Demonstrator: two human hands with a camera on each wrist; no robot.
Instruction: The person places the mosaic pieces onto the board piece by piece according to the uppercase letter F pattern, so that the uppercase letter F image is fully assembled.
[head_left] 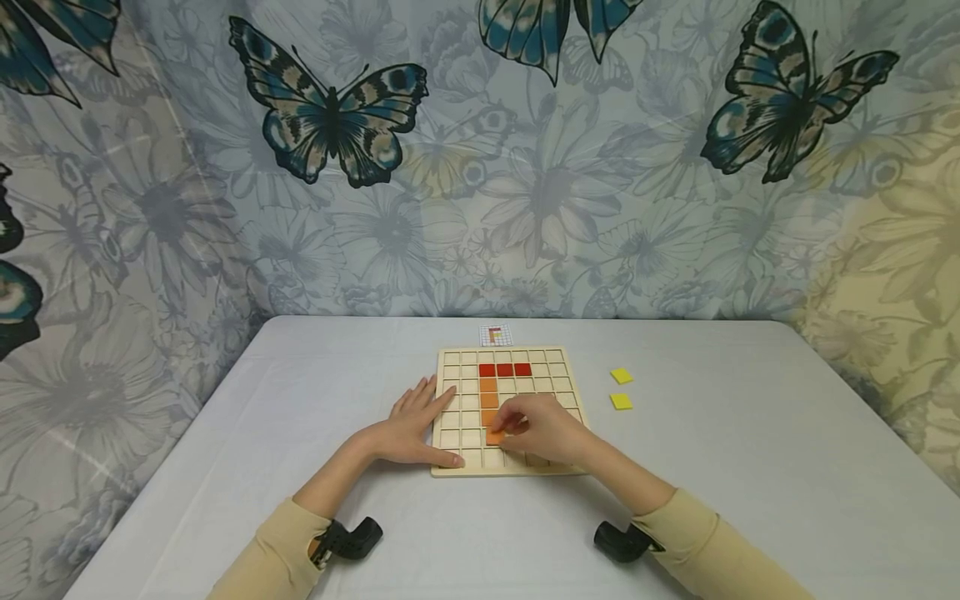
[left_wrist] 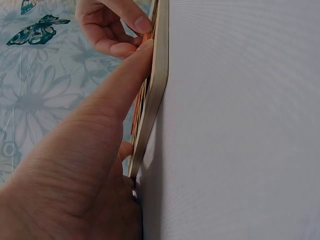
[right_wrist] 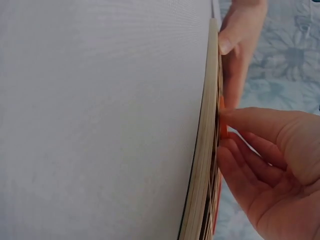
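I have the right hand [head_left: 543, 429] pinching an orange tile [head_left: 495, 436] over the wooden grid board [head_left: 570, 379], in the column under the orange tiles already seated, toward the board's near edge. The left hand [head_left: 416, 425] lies flat with straight fingers on the board's left edge, thumb along its near-left corner, holding nothing. From the right wrist view the tile [right_wrist: 222, 125] stands a little proud of the board's surface, so I judge it is not yet down in its cell. To do this well I would keep the left hand pressing so the board cannot slide on the tabletop, level the tile so all four sides meet the cell walls together, and let it drop rather than force one corner. Three red tiles [head_left: 505, 369] sit near the board's far edge. Two yellow tiles [head_left: 621, 388] wait on the tabletop off its right edge, and a small pattern card [head_left: 496, 335] lies beyond its far edge.
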